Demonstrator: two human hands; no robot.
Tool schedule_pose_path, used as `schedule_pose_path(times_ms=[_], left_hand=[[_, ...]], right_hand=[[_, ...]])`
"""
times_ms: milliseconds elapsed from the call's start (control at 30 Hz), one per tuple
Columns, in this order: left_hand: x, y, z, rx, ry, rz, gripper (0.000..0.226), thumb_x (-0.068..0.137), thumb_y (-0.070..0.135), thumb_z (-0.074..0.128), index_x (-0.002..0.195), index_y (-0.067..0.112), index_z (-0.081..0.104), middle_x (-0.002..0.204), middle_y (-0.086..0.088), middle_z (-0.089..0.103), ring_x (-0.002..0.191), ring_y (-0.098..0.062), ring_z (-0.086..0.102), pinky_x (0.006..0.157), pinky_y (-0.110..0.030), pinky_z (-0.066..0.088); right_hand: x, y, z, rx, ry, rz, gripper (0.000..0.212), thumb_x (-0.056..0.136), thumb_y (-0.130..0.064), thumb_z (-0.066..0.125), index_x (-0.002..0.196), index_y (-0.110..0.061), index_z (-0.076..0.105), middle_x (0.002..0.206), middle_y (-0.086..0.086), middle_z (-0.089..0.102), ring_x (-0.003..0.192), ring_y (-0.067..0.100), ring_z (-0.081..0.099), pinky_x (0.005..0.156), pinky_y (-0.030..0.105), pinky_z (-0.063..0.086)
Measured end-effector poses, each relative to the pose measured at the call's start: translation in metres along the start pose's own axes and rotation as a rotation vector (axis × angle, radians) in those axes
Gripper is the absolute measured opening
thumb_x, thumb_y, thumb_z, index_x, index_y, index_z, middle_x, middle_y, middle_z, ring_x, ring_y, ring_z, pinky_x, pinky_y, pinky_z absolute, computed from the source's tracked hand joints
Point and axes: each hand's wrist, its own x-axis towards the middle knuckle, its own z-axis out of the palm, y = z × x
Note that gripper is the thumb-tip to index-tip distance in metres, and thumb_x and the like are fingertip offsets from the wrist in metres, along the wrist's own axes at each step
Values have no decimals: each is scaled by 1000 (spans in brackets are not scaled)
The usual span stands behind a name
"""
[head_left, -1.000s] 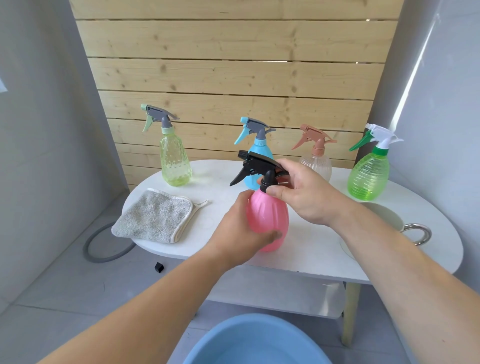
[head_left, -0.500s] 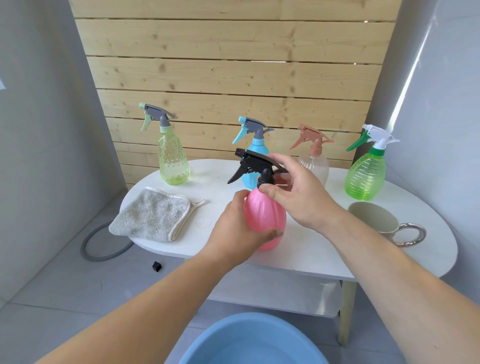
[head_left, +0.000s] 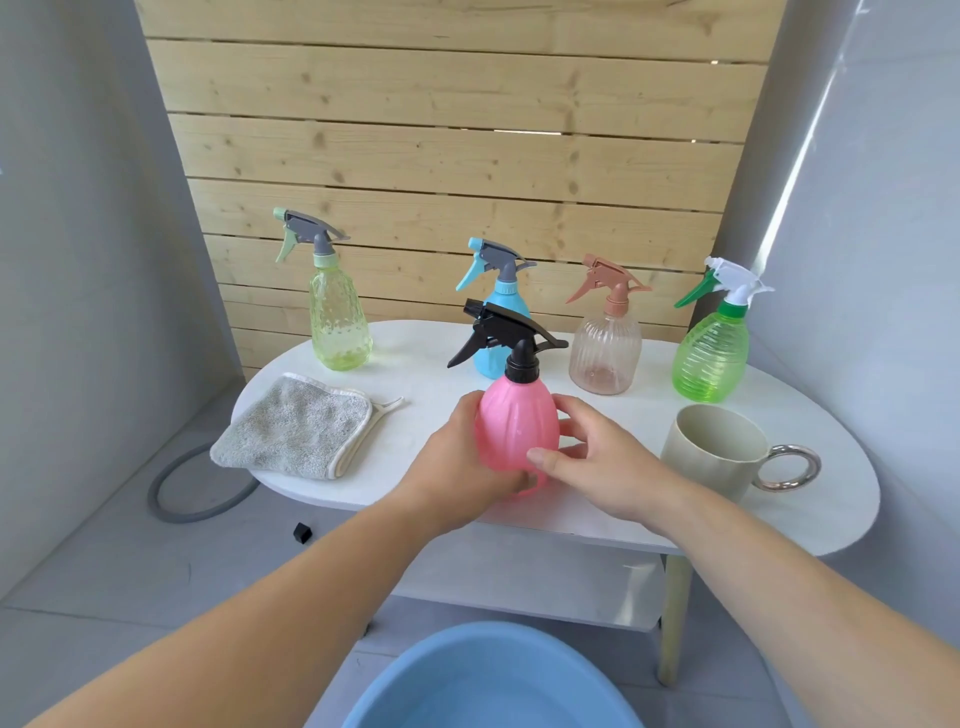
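Pink spray bottle (head_left: 517, 431) was upright at the front middle of the white table (head_left: 415, 364), black trigger head (head_left: 506, 338) screwed on and its nozzle pointing left. Its base was hidden by fingers, so I couldn't tell if it sat on the top or just above it.

Left hand (head_left: 467, 457) was wrapped round the lower left of the body. Right hand (head_left: 597, 467) was clamped on the right side, thumb across the front. Both held the bottle; neither was on the trigger.

Droplets showed on the pink plastic, so it probably handled slick. My read: this was a two-hand hold for moving or setting the bottle.
- keep the grip low and even
- keep it vertical
- don't squeeze the thin wall

Clearances:
- blue bottle (head_left: 501, 312) directly behind, near the trigger head
- mug (head_left: 711, 447) to the right, near the right wrist
- folded grey cloth (head_left: 293, 426) to the left, well apart
- yellow-green bottle (head_left: 337, 322), clear bottle (head_left: 605, 353) and green bottle (head_left: 709, 353) along the back
- blue basin (head_left: 493, 680) on the floor below the front edge
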Motion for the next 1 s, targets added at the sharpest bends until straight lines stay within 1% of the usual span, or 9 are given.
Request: schedule_pose_path(times_ms=[100,200,300,433,533,600,700,833,1000], left_hand=[[0,-2,-3,-3,29,3,77,69,23,92,131,36,48,110,17,67,98,2,65,72,-14,53],[3,0,-14,4,60,-3,75,69,19,93,127,36,49,108,14,69,96,-2,66,69,-12,50],[12,1,-35,-7,94,-21,76,69,16,93,130,33,51,106,8,71,94,-4,68,70,-15,54],[35,0,-72,36,143,-55,85,63,18,95,135,32,52,105,2,73,95,-14,71,77,-29,59],[61,-7,-97,58,174,-87,85,65,13,94,137,30,51,104,-3,72,93,-17,71,71,-24,55],[80,-13,-109,63,178,-96,89,65,12,95,140,28,50,105,-6,72,95,-20,71,75,-27,55],[109,-18,-120,90,169,-102,90,67,11,94,142,27,47,107,-7,71,97,-21,69,72,-24,51],[142,-32,-124,85,155,-120,92,69,9,92,146,25,44,109,-6,70,97,-22,67,70,-21,48],[160,-52,-126,92,155,-128,91,69,7,92,145,22,45,108,-7,69,95,-23,68,75,-27,53]], right_hand=[[0,-4,5,-8,13,-14,54,93,-23,67,141,-33,43,127,-9,62,92,8,67,86,26,53],[6,-11,13,30,37,-4,52,94,-25,64,139,-32,40,128,-11,62,86,9,68,88,34,54],[22,-24,25,82,79,-17,49,94,-26,65,136,-32,40,130,-12,61,93,14,70,92,44,55],[61,-46,39,212,51,-9,36,98,-30,56,133,-35,47,123,-5,67,101,17,70,93,43,56],[93,-58,50,319,11,16,21,103,-31,48,109,-47,59,111,-4,70,98,17,68,99,42,52],[114,-63,58,331,0,22,26,105,-29,41,96,-46,59,108,-3,67,95,18,63,101,43,48],[145,-61,67,346,29,32,24,104,-33,37,102,-40,60,114,1,67,103,20,64,103,46,46],[182,-44,78,340,66,47,33,81,-49,41,105,-37,59,118,11,64,115,31,60,107,54,43],[202,-29,88,396,62,63,37,82,-48,37,111,-40,58,113,1,65,105,18,58,110,48,41]])
